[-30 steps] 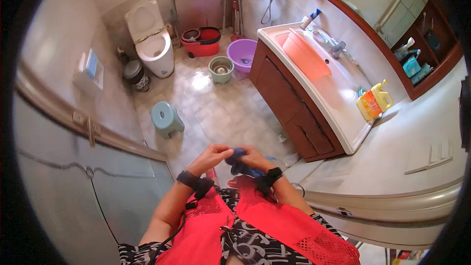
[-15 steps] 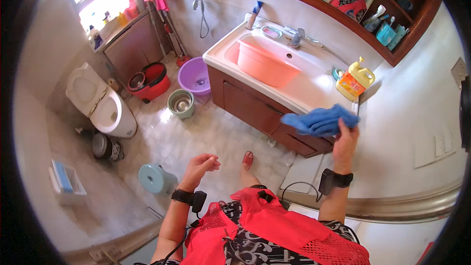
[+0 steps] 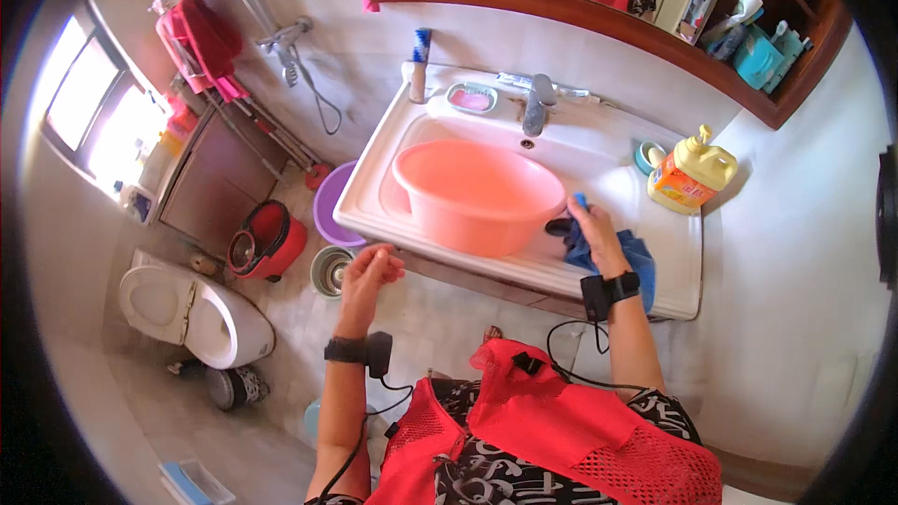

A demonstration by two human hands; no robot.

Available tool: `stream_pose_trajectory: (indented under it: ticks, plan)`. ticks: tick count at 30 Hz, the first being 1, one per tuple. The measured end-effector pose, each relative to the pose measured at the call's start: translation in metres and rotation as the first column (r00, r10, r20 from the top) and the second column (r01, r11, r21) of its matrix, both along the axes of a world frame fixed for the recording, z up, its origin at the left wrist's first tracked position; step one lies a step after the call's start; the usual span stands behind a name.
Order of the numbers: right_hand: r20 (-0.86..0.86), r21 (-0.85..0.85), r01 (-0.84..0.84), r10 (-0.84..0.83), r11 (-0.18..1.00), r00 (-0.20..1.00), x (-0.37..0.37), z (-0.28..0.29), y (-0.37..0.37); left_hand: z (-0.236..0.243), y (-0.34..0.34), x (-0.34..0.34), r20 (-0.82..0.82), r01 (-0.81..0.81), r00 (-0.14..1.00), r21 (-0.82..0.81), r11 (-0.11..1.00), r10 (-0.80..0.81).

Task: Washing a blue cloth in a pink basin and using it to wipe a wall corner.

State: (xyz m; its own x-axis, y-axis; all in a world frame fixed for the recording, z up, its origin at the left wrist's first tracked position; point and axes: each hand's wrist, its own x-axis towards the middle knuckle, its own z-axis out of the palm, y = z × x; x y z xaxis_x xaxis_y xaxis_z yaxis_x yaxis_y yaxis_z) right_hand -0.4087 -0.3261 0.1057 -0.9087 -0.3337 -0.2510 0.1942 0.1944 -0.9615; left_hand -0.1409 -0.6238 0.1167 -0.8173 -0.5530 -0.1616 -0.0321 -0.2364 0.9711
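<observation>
Bathroom: one white sink counter (image 3: 678, 276), close in front
Left hand (image 3: 368, 273): half curled, empty, near the counter's front edge
Right hand (image 3: 599, 232): wrapped round one blue cloth (image 3: 638, 260), over the counter's right side
Basin (image 3: 463, 224): one, pink, left of the cloth
Bottle (image 3: 702, 164): one, yellow, orange printed label (image 3: 680, 188)
Far side: one toilet (image 3: 224, 323), one red mop bucket (image 3: 285, 257)

Blue cloth (image 3: 638, 254), pink basin (image 3: 477, 210), white sink (image 3: 672, 266)
</observation>
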Motion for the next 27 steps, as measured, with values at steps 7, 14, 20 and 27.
stream_pose_trajectory:
  ticks: [7,14,20,27]
  plan:
    - [0.077,0.004,0.153,-0.153,0.988,0.985,-0.007,-0.041,-0.027,0.013,-0.064,-0.109,0.065,0.082,0.994,0.089,0.993,-0.088]
    - [-0.052,-0.033,0.358,-0.359,0.933,0.932,0.039,0.023,-0.012,-0.006,-0.081,-0.147,-0.018,0.328,0.944,0.183,0.927,-0.331]
    - [-0.139,-0.019,0.409,-0.407,0.912,0.903,0.063,0.043,-0.011,-0.011,-0.089,-0.181,0.011,0.523,0.847,0.154,0.838,-0.531]
    - [-0.149,0.218,0.533,-0.512,0.818,0.846,0.075,0.053,0.017,-0.012,-0.102,-0.211,0.205,0.651,0.747,-0.027,0.759,-0.633]
